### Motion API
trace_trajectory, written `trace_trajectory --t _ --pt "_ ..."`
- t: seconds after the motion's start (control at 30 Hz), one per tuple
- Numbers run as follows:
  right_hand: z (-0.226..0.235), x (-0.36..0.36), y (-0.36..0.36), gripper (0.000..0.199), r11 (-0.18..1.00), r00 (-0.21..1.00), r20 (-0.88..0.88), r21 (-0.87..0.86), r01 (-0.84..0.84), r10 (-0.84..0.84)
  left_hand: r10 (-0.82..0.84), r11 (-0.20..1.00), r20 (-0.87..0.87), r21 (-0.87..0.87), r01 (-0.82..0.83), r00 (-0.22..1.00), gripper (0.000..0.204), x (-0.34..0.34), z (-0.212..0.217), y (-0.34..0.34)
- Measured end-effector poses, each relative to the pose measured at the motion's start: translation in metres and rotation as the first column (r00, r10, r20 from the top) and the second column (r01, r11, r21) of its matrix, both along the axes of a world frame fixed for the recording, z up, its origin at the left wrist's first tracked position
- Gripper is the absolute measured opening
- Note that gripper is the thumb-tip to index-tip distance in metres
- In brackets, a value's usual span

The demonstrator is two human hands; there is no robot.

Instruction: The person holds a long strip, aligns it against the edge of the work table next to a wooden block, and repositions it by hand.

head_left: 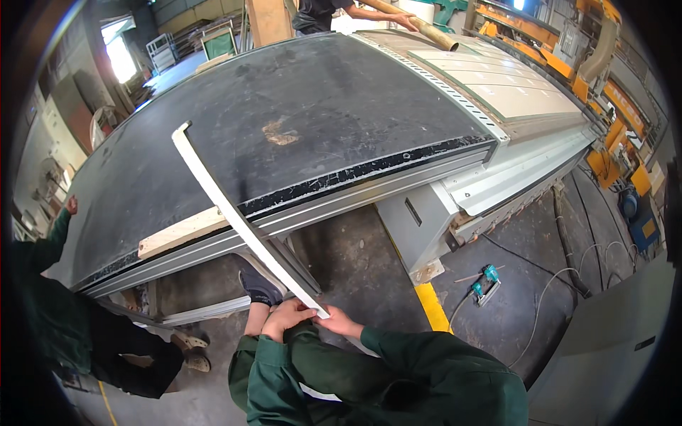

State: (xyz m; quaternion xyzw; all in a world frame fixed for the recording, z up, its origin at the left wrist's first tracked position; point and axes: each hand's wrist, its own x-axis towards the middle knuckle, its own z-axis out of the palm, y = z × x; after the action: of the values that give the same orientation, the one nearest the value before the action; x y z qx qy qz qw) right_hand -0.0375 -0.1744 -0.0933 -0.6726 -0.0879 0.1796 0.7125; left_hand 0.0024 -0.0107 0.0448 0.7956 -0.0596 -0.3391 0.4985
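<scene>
Counter: one, black-topped, grey-edged [334, 89]; spans the middle and runs to the far left.
Pale panelling: on the bed right of the counter, far side [508, 89]; lines cross it, so the number of pieces cannot be told.
Co-workers: two; one in dark green at the left [50, 319], one at the far edge [320, 15], partly out of view.
White strip: one, long and narrow [239, 226]; near end at the hands, far end over the counter, with a short hooked tip. Long axis slants from near right to far left, away from the hands; it crosses the counter's near edge. Contact with the top: cannot tell.
Tube: one, brown [435, 34]; far right, a hand of the far co-worker on it.
Wood piece: one, pale [181, 233]; along the counter's near edge, mostly left of the strip.
Hands: two; left hand [286, 316] grasping the strip's near end from the left, right hand [341, 323] pinching its tip from the right. Both equally near.
Power tool: one, teal [486, 285]; on the floor, right.
</scene>
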Motion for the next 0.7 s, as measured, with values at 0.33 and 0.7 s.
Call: trace_trajectory --t 0.33,0.7 --pt "-0.011 0.001 -0.001 0.035 1.000 1.000 0.004 -0.030 0.010 -0.010 -0.014 1.000 0.004 0.009 0.014 1.000 0.033 0.002 -0.007 0.000" --pt "-0.002 0.000 0.002 0.036 1.000 1.000 0.006 0.031 -0.007 0.007 -0.004 1.000 0.012 0.016 0.004 1.000 0.035 0.001 -0.009 0.004"
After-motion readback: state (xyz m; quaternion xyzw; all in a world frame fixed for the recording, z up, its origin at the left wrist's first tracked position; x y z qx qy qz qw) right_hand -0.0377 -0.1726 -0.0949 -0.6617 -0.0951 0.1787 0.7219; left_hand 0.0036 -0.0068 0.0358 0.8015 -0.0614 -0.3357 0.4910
